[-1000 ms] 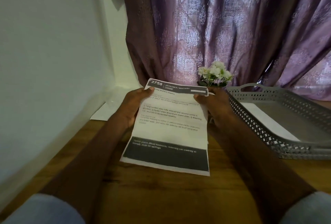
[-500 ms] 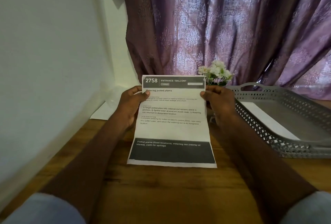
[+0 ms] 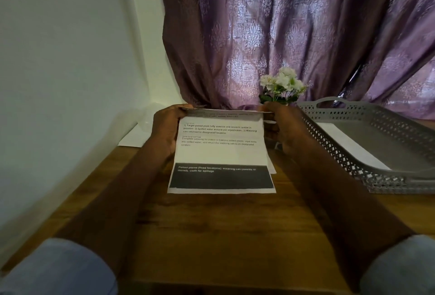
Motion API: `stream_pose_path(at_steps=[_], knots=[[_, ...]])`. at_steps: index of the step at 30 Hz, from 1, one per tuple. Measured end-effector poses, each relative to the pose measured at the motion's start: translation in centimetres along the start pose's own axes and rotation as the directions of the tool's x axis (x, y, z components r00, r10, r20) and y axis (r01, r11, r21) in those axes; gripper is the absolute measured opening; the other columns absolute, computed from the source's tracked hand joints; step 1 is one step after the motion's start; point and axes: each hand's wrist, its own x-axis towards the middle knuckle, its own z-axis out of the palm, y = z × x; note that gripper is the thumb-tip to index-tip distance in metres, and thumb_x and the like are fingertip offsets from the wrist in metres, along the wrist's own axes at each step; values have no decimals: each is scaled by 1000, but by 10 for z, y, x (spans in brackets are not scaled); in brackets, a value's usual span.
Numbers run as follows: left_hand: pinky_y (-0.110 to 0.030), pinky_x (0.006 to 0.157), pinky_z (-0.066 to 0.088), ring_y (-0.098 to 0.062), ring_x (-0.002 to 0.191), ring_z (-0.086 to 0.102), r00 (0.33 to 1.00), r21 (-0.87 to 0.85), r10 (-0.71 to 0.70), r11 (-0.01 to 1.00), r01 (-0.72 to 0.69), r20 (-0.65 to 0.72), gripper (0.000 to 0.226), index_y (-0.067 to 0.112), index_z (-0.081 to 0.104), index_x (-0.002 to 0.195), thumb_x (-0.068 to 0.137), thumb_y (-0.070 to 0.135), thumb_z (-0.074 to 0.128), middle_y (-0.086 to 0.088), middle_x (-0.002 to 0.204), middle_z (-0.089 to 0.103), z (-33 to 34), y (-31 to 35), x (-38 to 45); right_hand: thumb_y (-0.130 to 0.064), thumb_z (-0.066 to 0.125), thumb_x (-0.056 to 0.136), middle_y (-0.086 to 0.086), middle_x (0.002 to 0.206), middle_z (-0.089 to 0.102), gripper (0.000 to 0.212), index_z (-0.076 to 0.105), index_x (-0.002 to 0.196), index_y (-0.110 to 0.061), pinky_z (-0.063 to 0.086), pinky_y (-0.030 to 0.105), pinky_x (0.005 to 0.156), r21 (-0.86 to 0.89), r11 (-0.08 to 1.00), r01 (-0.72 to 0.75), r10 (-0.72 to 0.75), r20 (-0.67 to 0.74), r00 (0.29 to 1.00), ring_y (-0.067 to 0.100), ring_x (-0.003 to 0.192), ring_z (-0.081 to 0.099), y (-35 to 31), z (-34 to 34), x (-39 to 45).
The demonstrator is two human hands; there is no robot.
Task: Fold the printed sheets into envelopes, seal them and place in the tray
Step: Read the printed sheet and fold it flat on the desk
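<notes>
A printed sheet with black text and a dark band near its bottom edge is held above the wooden table. My left hand grips its upper left edge and my right hand grips its upper right edge. The sheet's top part curls away from me, so the header is out of sight. A grey perforated tray stands at the right, with a white sheet or envelope lying flat inside it.
More white paper lies on the table behind my left hand, by the white wall. A small bunch of white flowers stands behind the sheet, in front of a purple curtain. Another paper edge shows under the sheet's right side.
The sheet was held up flat with its header showing; now its top edge has bent over backwards, and the header is hidden. Both hands keep their grip on the upper corners.
</notes>
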Motion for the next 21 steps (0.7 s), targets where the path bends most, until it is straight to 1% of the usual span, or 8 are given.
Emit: stream_pose_path(at_steps=[2, 4, 6, 9, 12, 15, 17, 21], knots=[[-61, 91, 58, -55, 110, 67, 999, -63, -46, 997, 46, 5, 33, 1, 76, 109, 81, 17, 69, -28, 118, 72, -1, 2, 1, -12, 68, 91, 8, 88, 79, 10, 76, 98, -12, 64, 39, 62, -3, 999, 52, -52, 16, 999, 27, 81, 75, 3, 1, 3], [-47, 84, 61, -44, 104, 72, 999, -75, -32, 997, 32, 3, 38, 2, 71, 116, 94, 31, 59, -19, 116, 76, -2, 2, 3, 3, 67, 89, 9, 88, 78, 22, 75, 105, -9, 61, 32, 58, -21, 995, 99, -99, 22, 995, 25, 80, 75, 7, 1, 8], [-47, 88, 61, -38, 100, 75, 999, -29, 0, 1000, 2, 47, 39, 7, 69, 121, 100, 39, 59, -15, 112, 78, -3, 1, 4, 8, 66, 87, 13, 98, 77, 29, 73, 108, -10, 61, 33, 61, 0, 993, 117, -117, 6, 993, 25, 83, 76, 8, -1, 12], [-50, 96, 59, -39, 107, 74, 992, 117, -11, 993, -5, 128, 31, 3, 68, 123, 99, 22, 68, -18, 116, 76, -5, -2, 4, 10, 67, 86, 15, 102, 76, 32, 72, 106, -14, 65, 45, 71, 79, 986, 149, -143, -73, 987, 27, 87, 75, 7, -3, 13], [-55, 101, 56, -38, 109, 73, 988, 202, -49, 979, 19, 148, 26, 2, 70, 120, 97, 13, 70, -18, 115, 77, -4, -5, 3, 6, 75, 83, 16, 102, 76, 33, 68, 109, -13, 64, 48, 74, 151, 976, 157, -144, -97, 985, 30, 89, 76, 9, -5, 18], [-56, 97, 58, -38, 106, 74, 994, 116, -30, 993, 17, 108, 25, 2, 70, 119, 96, 10, 70, -19, 114, 77, -1, -5, 1, -5, 85, 78, 17, 101, 77, 41, 67, 116, -4, 64, 44, 66, 116, 990, 82, -81, -5, 997, 31, 84, 78, 13, -4, 18], [-55, 95, 59, -39, 106, 74, 996, 58, -33, 998, 29, 80, 24, 2, 69, 120, 99, 14, 68, -19, 115, 77, -2, -4, 1, -4, 82, 82, 15, 92, 79, 28, 70, 108, 0, 62, 35, 57, 85, 993, 78, -79, 8, 997, 28, 76, 78, 16, -2, 18], [-49, 87, 63, -34, 98, 77, 998, 10, -27, 1000, 27, 48, 26, 8, 68, 120, 105, 27, 58, -14, 115, 78, -5, -2, 4, -6, 77, 87, 14, 87, 79, 13, 73, 99, -4, 61, 34, 56, 120, 988, 102, -101, -11, 995, 27, 73, 77, 15, -2, 17]])
